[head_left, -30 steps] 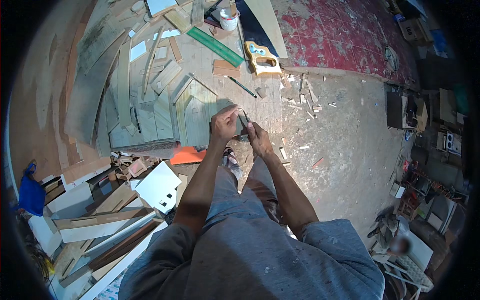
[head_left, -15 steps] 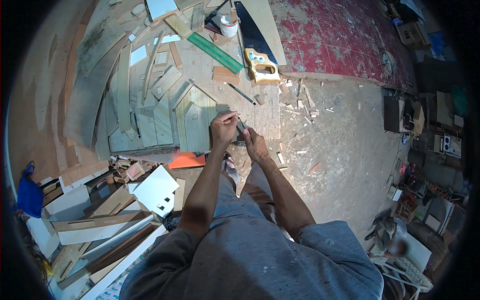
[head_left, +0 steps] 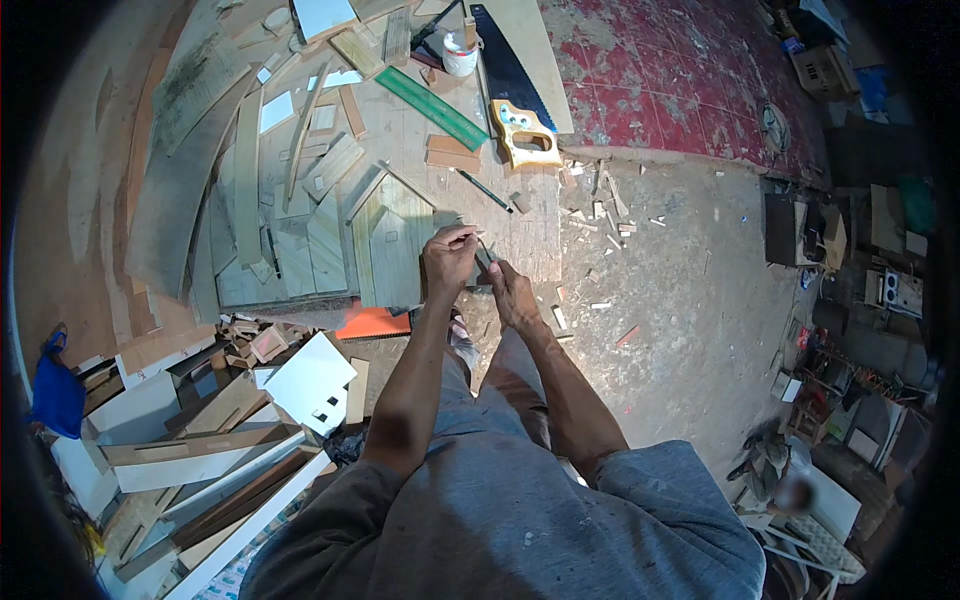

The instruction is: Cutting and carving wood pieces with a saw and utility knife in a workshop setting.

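My hands are close together over the front edge of the wooden worktable. My left hand [head_left: 450, 258] pinches a tiny pale piece, too small to make out, between thumb and fingertips. My right hand [head_left: 513, 297] is closed round a slim dark tool like a knife [head_left: 485, 249], its tip up against the left fingertips. Just left of my left hand lies a small house-shaped wooden panel [head_left: 390, 240] with roof strips along its peak. Beyond the hands are a dark pencil [head_left: 484, 190], a small brown block [head_left: 453, 153] and a green ruler [head_left: 432, 108].
A handsaw [head_left: 520, 100] and a white tub [head_left: 459, 56] lie farther back. Wood strips [head_left: 248, 180] crowd the table's left. Offcuts [head_left: 200, 440] are heaped on the floor at lower left, near an orange object [head_left: 375, 322]. Another person [head_left: 790, 480] is at far lower right.
The dark tool's tip has shifted slightly at the left fingertips, and my right hand has moved down a little. The things on the table stay put.
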`<act>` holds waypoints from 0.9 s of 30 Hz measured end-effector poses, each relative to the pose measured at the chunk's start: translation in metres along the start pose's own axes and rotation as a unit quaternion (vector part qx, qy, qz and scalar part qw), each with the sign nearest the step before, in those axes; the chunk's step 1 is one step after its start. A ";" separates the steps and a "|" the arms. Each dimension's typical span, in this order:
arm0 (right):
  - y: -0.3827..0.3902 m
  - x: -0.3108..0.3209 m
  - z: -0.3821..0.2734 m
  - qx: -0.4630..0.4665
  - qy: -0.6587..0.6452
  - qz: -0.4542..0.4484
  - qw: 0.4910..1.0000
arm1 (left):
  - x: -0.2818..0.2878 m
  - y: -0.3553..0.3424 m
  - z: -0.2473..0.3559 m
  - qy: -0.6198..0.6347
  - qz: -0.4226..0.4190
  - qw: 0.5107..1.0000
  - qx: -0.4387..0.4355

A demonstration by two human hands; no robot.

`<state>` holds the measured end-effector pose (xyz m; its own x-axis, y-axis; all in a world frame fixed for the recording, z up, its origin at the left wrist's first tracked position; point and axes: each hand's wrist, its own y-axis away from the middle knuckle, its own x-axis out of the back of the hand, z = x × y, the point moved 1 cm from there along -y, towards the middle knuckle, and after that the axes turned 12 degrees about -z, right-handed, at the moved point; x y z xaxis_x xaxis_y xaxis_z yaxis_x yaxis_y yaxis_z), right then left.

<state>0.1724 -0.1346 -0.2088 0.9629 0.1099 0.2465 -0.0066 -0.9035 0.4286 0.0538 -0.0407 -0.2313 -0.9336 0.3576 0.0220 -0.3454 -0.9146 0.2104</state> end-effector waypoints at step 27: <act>-0.002 -0.003 -0.001 0.031 0.042 -0.006 0.999 | 0.003 0.003 0.000 0.018 0.015 1.000 -0.008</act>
<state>0.1695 -0.1326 -0.2096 0.9369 0.1521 0.3149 0.0233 -0.9255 0.3779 0.0503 -0.0426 -0.2305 -0.9465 0.3227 -0.0080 -0.3180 -0.9278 0.1948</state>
